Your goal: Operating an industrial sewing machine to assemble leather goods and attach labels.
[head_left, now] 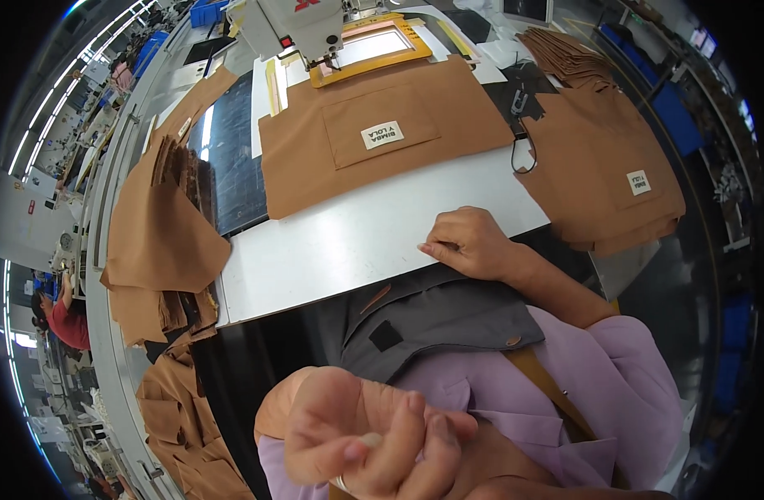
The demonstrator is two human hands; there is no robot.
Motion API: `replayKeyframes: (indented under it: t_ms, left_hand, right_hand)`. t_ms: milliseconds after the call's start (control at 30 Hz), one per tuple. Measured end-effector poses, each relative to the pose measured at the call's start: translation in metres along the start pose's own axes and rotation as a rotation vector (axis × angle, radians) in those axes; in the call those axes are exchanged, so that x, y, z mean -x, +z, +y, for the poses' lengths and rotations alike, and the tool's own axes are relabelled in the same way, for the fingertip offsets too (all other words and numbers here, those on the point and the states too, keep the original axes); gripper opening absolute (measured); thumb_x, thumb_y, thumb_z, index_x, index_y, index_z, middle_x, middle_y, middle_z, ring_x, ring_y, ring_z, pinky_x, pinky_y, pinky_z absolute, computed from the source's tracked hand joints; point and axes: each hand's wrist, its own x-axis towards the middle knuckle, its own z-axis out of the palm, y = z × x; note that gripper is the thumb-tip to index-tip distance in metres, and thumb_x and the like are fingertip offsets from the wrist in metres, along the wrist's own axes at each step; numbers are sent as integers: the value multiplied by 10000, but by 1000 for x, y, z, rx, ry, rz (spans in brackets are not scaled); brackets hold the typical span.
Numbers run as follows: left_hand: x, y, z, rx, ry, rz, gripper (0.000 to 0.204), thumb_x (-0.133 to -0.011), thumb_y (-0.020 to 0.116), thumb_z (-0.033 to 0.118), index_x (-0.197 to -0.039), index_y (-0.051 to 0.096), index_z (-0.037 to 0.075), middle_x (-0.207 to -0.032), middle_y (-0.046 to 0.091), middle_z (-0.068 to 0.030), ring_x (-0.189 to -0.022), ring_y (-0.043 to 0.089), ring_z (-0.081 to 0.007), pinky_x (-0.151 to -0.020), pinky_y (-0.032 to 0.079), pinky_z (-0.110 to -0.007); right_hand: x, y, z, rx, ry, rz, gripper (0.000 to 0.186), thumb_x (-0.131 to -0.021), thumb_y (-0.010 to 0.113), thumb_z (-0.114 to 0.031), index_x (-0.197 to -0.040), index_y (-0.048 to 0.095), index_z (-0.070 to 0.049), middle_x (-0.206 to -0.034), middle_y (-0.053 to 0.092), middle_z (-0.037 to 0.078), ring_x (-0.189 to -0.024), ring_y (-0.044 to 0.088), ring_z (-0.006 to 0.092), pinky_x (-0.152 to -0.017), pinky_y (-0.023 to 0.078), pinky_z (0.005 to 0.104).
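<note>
My left hand (365, 437) is raised close to the camera, palm up, its fingers curled in, with a ring on one finger. A small pale spot shows among the fingertips; I cannot make out what it is. At the near edge of the white table plate (348, 237) rests my right hand (467, 242), loosely closed, with nothing showing in it. Beyond it a brown fabric panel (303, 158) with a stitched pocket (415, 125) and a white label (383, 135) lies flat, its far edge by the orange clamp frame (415, 52) beneath the sewing machine head (303, 33).
Brown cut pieces hang in a stack (161, 242) at the left, above more brown cloth (186, 425). Labelled brown panels (603, 158) lie at the right, near small scissors-like metal snips (519, 102) and a black cord loop (523, 158). Another person (69, 321) works far left.
</note>
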Motion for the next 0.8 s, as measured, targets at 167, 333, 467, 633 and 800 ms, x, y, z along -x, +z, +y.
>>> replayKeyframes:
  t_ms: [167,333,467,633,800]
  left_hand:
    - [7,6,-3,-10,85,90,146,-948,697,233,-838,642,155,-913,594,104,-701,607,-28,-827,507,-288]
    - [17,6,7,140,-184,-12,125,-917,723,187,-853,639,122,-977,624,50,-755,619,-50,-802,504,-245]
    - [19,-16,1,264,-223,-259,114,-918,724,211,-922,661,116,-1030,636,35,-845,626,-60,-853,498,-261]
    - [24,-10,-8,258,-181,-287,179,-918,726,245,-1027,675,114,-1106,643,13,-972,613,-74,-923,476,-282]
    - [59,32,-19,-53,55,303,555,-892,735,384,-1377,612,144,-1528,481,-72,-1372,411,-106,-1125,330,-355]
  right_hand:
    - [-11,1,2,-90,126,27,174,-937,721,-213,-854,717,-60,-743,633,51,-596,602,189,-568,475,329]
    - [-13,0,5,-60,95,-4,135,-940,720,-174,-910,734,-44,-773,652,49,-596,612,158,-559,492,303]
    - [-9,0,8,-88,152,4,142,-939,719,-199,-935,736,-58,-800,660,50,-597,614,171,-573,489,322]
    - [-15,3,6,-138,173,8,157,-938,718,-227,-962,739,-74,-818,662,43,-602,616,179,-588,484,336]
    - [-14,-1,7,-95,167,-6,157,-939,717,-220,-978,742,-70,-837,674,43,-603,636,173,-594,498,330]
